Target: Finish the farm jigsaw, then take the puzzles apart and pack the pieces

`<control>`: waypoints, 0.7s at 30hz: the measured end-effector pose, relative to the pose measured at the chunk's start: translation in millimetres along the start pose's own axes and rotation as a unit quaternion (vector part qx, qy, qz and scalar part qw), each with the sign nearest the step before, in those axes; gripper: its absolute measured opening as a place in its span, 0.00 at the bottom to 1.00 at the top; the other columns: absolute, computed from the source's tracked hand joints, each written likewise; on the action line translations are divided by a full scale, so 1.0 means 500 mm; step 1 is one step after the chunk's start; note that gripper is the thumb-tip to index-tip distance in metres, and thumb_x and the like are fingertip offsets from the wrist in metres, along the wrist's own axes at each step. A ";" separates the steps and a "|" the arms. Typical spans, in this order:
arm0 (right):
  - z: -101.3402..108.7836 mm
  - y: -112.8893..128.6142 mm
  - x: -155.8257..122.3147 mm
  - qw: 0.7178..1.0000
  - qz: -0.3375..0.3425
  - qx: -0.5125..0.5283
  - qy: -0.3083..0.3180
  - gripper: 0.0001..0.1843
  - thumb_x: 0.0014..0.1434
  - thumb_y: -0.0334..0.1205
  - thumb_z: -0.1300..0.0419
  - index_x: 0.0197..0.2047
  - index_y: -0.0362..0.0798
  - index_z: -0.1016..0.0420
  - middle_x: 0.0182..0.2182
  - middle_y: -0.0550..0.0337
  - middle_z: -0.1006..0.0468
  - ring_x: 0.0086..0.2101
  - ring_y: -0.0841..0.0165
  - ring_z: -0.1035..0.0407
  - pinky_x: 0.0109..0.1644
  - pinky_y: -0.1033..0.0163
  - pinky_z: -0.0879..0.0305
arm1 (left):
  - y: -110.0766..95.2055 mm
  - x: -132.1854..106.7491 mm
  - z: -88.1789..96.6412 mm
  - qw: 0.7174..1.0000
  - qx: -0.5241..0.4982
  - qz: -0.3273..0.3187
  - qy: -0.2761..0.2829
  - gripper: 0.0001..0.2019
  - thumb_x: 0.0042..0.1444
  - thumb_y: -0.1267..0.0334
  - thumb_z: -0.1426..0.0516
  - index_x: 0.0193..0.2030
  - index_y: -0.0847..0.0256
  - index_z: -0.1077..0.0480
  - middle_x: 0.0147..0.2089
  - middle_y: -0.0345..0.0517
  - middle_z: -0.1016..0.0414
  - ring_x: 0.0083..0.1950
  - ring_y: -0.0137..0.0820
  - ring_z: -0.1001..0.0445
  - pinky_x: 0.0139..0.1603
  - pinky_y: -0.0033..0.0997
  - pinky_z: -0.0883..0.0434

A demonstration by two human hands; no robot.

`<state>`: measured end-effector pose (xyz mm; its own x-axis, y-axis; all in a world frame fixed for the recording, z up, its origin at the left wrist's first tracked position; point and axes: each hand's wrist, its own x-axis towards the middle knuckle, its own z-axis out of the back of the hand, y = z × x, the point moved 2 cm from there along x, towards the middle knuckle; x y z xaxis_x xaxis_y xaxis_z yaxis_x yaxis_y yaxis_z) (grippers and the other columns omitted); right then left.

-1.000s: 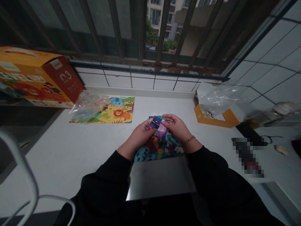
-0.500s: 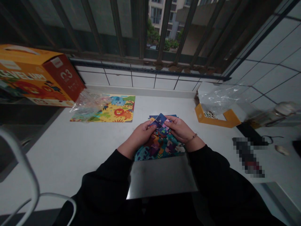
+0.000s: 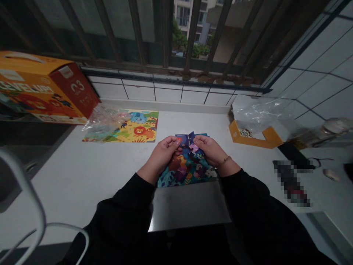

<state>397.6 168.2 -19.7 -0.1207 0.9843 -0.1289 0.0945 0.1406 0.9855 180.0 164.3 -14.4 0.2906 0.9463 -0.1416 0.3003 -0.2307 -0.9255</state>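
Note:
My right hand [image 3: 213, 150] pinches a few joined jigsaw puzzle pieces [image 3: 193, 147], blue and pink, between thumb and fingers. Close by on the left, my left hand [image 3: 162, 154] is closed in a pinch; a small orange-red patch shows at its fingertips, too small to tell whether it is a piece. Both hands are just above a dark, colourful picture sheet [image 3: 183, 172] with animals and plants, lying on the white counter [image 3: 124, 173]. The hands cover part of the sheet's upper half.
A yellow lion-and-elephant picture board [image 3: 138, 129] lies back left, partly under crumpled clear plastic [image 3: 106, 119]. An orange carton [image 3: 66, 92] stands beyond it. Back right is an open yellow box [image 3: 237, 134] with plastic above it. A white cable [image 3: 41, 213] curves at front left.
The hands have drawn slightly apart. My left fingers have come off the joined pieces, which now stay in my right hand and are tilted more steeply.

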 end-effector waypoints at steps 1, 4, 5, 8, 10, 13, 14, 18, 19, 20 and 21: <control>0.000 0.000 0.000 1.000 0.001 0.005 -0.002 0.26 0.53 0.62 0.22 0.40 0.50 0.21 0.30 0.65 0.23 0.30 0.70 0.35 0.37 0.61 0.37 | 0.003 0.003 0.003 1.000 -0.004 -0.003 -0.006 0.12 0.62 0.54 0.30 0.44 0.57 0.24 0.36 0.41 0.18 0.35 0.27 0.20 0.39 0.25 0.24; -0.002 0.002 -0.003 1.000 0.012 0.027 -0.003 0.27 0.52 0.61 0.20 0.42 0.51 0.22 0.31 0.65 0.22 0.30 0.70 0.34 0.38 0.62 0.36 | 0.011 0.010 0.010 1.000 -0.015 0.001 -0.028 0.11 0.63 0.56 0.30 0.42 0.59 0.23 0.36 0.42 0.18 0.33 0.26 0.21 0.39 0.25 0.24; -0.003 0.003 -0.005 0.999 0.014 0.038 0.003 0.27 0.52 0.60 0.20 0.42 0.52 0.22 0.32 0.65 0.21 0.31 0.69 0.33 0.39 0.62 0.35 | 0.012 0.010 0.011 0.999 -0.018 0.008 -0.029 0.11 0.63 0.56 0.30 0.41 0.60 0.23 0.35 0.42 0.18 0.32 0.26 0.22 0.38 0.24 0.25; -0.005 0.007 -0.012 0.997 0.016 0.067 0.026 0.27 0.52 0.60 0.19 0.43 0.54 0.23 0.33 0.65 0.20 0.31 0.68 0.30 0.40 0.60 0.31 | 0.008 0.006 0.008 0.999 -0.031 0.039 -0.010 0.11 0.64 0.57 0.30 0.41 0.62 0.23 0.32 0.44 0.20 0.30 0.25 0.24 0.36 0.23 0.27; -0.006 0.010 -0.016 0.996 0.014 0.074 0.038 0.27 0.52 0.61 0.19 0.44 0.55 0.23 0.34 0.65 0.19 0.31 0.68 0.28 0.41 0.59 0.29 | 0.003 0.001 0.002 0.998 -0.037 0.058 0.005 0.11 0.64 0.57 0.31 0.41 0.63 0.23 0.32 0.44 0.20 0.30 0.25 0.24 0.36 0.24 0.26; -0.008 0.016 -0.020 0.996 0.019 0.073 0.045 0.27 0.52 0.62 0.20 0.43 0.56 0.23 0.35 0.65 0.18 0.32 0.66 0.26 0.42 0.56 0.26 | -0.007 -0.007 -0.005 0.997 -0.047 0.062 0.004 0.12 0.64 0.57 0.30 0.41 0.63 0.23 0.32 0.44 0.20 0.29 0.25 0.25 0.35 0.24 0.27; -0.009 0.017 -0.020 0.996 0.020 0.073 0.044 0.27 0.52 0.62 0.19 0.43 0.56 0.23 0.35 0.64 0.17 0.32 0.66 0.25 0.43 0.56 0.25 | -0.009 -0.009 -0.007 0.997 -0.050 0.062 0.003 0.12 0.64 0.57 0.30 0.41 0.63 0.23 0.32 0.43 0.21 0.29 0.24 0.25 0.34 0.24 0.27; -0.011 0.019 -0.017 0.996 0.017 0.080 0.033 0.26 0.52 0.60 0.19 0.42 0.55 0.22 0.35 0.64 0.16 0.32 0.67 0.24 0.43 0.57 0.24 | -0.014 -0.013 -0.012 0.996 -0.062 0.064 0.000 0.10 0.65 0.59 0.31 0.41 0.63 0.24 0.31 0.42 0.21 0.29 0.24 0.25 0.34 0.23 0.28; -0.012 0.018 -0.015 0.996 0.015 0.081 0.028 0.25 0.52 0.60 0.19 0.42 0.55 0.21 0.35 0.64 0.15 0.32 0.68 0.24 0.43 0.58 0.24 | -0.015 -0.013 -0.012 0.996 -0.065 0.061 -0.004 0.10 0.65 0.60 0.31 0.41 0.63 0.25 0.32 0.42 0.21 0.29 0.24 0.25 0.33 0.23 0.29; -0.012 0.018 -0.013 0.996 0.013 0.082 0.021 0.25 0.53 0.59 0.19 0.41 0.54 0.21 0.35 0.64 0.15 0.32 0.68 0.24 0.43 0.59 0.25 | -0.016 -0.012 -0.011 0.996 -0.067 0.056 -0.008 0.10 0.65 0.60 0.31 0.41 0.63 0.25 0.33 0.42 0.21 0.29 0.23 0.25 0.33 0.22 0.29; -0.011 0.017 -0.011 0.996 0.013 0.084 0.014 0.25 0.53 0.59 0.19 0.41 0.54 0.22 0.34 0.64 0.15 0.32 0.68 0.24 0.43 0.59 0.25 | -0.017 -0.011 -0.011 0.996 -0.068 0.049 -0.016 0.10 0.65 0.60 0.31 0.41 0.62 0.26 0.34 0.42 0.20 0.29 0.23 0.25 0.33 0.22 0.29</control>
<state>393.5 163.2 -9.8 -0.1425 0.9849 -0.0985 0.2617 0.1335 0.9559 180.8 159.8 -4.0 0.2967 0.9240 -0.2411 0.3936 -0.3484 -0.8507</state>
